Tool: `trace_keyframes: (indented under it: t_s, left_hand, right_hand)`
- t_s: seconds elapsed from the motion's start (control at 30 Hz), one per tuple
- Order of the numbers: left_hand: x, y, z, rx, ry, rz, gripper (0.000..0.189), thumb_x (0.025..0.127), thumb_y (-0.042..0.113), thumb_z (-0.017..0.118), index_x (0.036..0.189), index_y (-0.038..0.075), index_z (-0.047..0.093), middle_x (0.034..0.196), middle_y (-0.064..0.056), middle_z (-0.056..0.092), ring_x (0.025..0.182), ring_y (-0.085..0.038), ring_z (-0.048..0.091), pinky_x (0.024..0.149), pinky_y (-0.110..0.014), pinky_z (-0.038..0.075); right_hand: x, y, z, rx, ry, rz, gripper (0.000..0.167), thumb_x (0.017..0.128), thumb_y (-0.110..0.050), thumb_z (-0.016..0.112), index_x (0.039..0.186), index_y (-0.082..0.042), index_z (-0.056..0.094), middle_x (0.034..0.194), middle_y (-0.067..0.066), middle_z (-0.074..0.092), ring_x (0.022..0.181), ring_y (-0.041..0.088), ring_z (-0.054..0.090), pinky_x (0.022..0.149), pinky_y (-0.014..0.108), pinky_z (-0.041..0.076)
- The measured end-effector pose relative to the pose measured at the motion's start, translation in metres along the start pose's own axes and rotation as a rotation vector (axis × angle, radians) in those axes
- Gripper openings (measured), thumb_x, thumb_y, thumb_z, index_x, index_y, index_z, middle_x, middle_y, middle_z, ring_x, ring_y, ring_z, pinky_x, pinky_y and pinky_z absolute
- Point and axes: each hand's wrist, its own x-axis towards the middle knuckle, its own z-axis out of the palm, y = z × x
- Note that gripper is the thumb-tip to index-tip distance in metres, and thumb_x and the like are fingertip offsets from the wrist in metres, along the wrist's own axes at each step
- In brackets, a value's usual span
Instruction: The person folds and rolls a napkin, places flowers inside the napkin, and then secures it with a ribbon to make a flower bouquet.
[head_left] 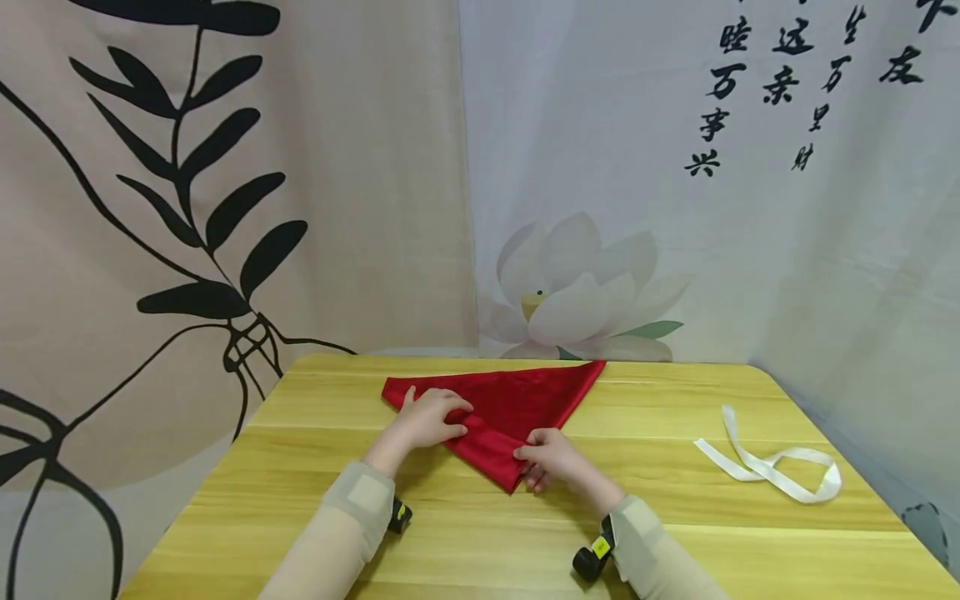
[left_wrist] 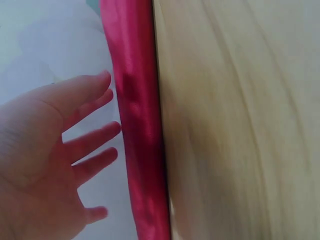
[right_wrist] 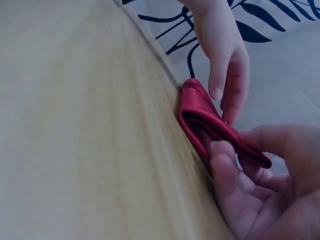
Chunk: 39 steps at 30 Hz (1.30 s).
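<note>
A shiny red cloth (head_left: 525,400), folded into a rough triangle, lies on the wooden table with its near edge turned over. My right hand (head_left: 553,457) pinches the folded corner nearest me. In the right wrist view the thumb and fingers grip the layered red edge (right_wrist: 205,117), with the fold standing a little apart. My left hand (head_left: 433,417) is at the cloth's left part, fingers spread and relaxed. The left wrist view has its fingertips right at the border of the red fabric (left_wrist: 137,130), not curled round it.
A loosely looped white ribbon (head_left: 806,492) lies on the right side of the yellow wooden table (head_left: 300,467). Behind the table's far edge hangs a printed curtain (head_left: 375,167) with leaves, a lotus and writing. Each wrist wears a small black camera (head_left: 588,562).
</note>
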Motion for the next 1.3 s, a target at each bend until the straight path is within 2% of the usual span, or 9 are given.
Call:
trace_keyframes:
  t_s: [0.13,0.33,0.47,0.63,0.83,1.03,1.13,1.23,1.3]
  left_hand:
    - [-0.005,0.002,-0.002,-0.002,-0.067,0.02,0.039,0.09,0.038,0.067,0.127,0.026,0.064,0.137,-0.003,0.052,0.131,-0.026,0.041,0.104,-0.07,0.016]
    - [-0.011,0.007,-0.005,-0.068,-0.208,0.003,0.049,0.092,0.04,0.063,0.137,0.023,0.056,0.15,-0.01,0.04,0.14,-0.034,0.028,0.107,-0.068,0.012]
    - [-0.011,0.007,-0.002,-0.093,-0.254,0.009,0.052,0.092,0.04,0.062,0.14,0.022,0.053,0.151,-0.012,0.037,0.142,-0.035,0.024,0.107,-0.067,0.012]
    - [-0.011,0.005,0.003,-0.101,-0.277,0.004,0.053,0.092,0.041,0.062,0.141,0.023,0.052,0.152,-0.011,0.036,0.142,-0.035,0.023,0.107,-0.067,0.013]
    - [-0.009,0.004,0.003,-0.119,-0.299,-0.013,0.055,0.093,0.043,0.06,0.143,0.023,0.05,0.153,-0.01,0.034,0.143,-0.036,0.019,0.107,-0.067,0.012]
    - [-0.007,0.003,0.004,-0.117,-0.323,-0.009,0.056,0.094,0.045,0.057,0.145,0.023,0.047,0.155,-0.01,0.031,0.144,-0.037,0.015,0.107,-0.068,0.011]
    - [-0.006,0.003,0.004,-0.123,-0.334,-0.008,0.057,0.095,0.046,0.055,0.146,0.023,0.046,0.155,-0.011,0.029,0.144,-0.038,0.014,0.107,-0.067,0.011]
    - [-0.006,0.002,0.005,-0.129,-0.34,-0.012,0.057,0.096,0.046,0.055,0.146,0.022,0.045,0.156,-0.011,0.029,0.144,-0.039,0.014,0.107,-0.067,0.012]
    - [-0.006,0.002,0.006,-0.127,-0.342,-0.016,0.057,0.096,0.045,0.055,0.146,0.022,0.045,0.156,-0.011,0.029,0.144,-0.039,0.014,0.107,-0.067,0.012]
  right_hand:
    - [0.001,0.0,-0.003,-0.072,0.019,0.009,0.018,0.088,-0.012,0.065,0.082,-0.003,0.051,0.063,0.008,0.057,0.044,0.013,0.055,0.041,0.026,0.047]
    - [0.0,-0.003,-0.006,-0.183,0.04,-0.02,0.021,0.089,-0.017,0.064,0.077,-0.003,0.056,0.06,0.007,0.057,0.043,0.014,0.055,0.042,0.028,0.05]
    - [-0.001,-0.001,-0.01,-0.249,0.079,-0.044,0.025,0.092,-0.019,0.061,0.073,-0.004,0.058,0.056,0.007,0.058,0.041,0.014,0.054,0.042,0.032,0.051]
    - [0.001,0.002,-0.013,-0.293,0.124,-0.039,0.022,0.091,-0.015,0.062,0.073,-0.003,0.061,0.055,0.006,0.057,0.039,0.014,0.052,0.04,0.032,0.05]
    - [0.005,0.004,-0.017,-0.371,0.123,-0.074,0.02,0.09,-0.013,0.066,0.074,-0.004,0.061,0.055,0.005,0.055,0.038,0.013,0.051,0.039,0.031,0.049]
    - [0.003,0.002,-0.018,-0.437,0.153,-0.092,0.022,0.085,-0.014,0.073,0.071,-0.006,0.058,0.053,0.003,0.053,0.037,0.012,0.05,0.038,0.03,0.048]
    - [0.003,0.0,-0.016,-0.543,0.186,-0.125,0.026,0.081,-0.016,0.077,0.067,-0.008,0.056,0.052,-0.001,0.051,0.04,0.01,0.048,0.041,0.026,0.046]
    - [0.003,-0.006,-0.013,-0.68,0.21,-0.204,0.028,0.077,-0.018,0.08,0.066,-0.011,0.055,0.055,-0.005,0.05,0.049,0.01,0.046,0.048,0.026,0.042]
    - [0.003,-0.013,-0.009,-0.764,0.192,-0.267,0.028,0.076,-0.018,0.08,0.067,-0.013,0.055,0.058,-0.007,0.05,0.054,0.011,0.045,0.052,0.027,0.039]
